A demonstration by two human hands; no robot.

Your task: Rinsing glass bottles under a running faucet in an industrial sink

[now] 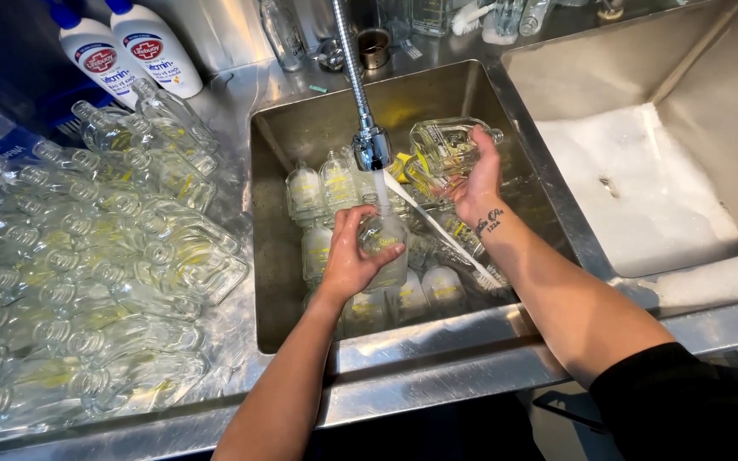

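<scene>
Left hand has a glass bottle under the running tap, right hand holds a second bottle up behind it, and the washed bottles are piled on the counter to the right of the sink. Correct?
Not quite. In the head view the pile of bottles lies left of the sink, not right. The left hand does hold a bottle under the tap, and the right hand holds a second bottle.

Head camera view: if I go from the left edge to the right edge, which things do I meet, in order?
Pile of glass bottles → left hand holding a bottle under the tap → right hand holding another bottle → second sink with foam.
</scene>
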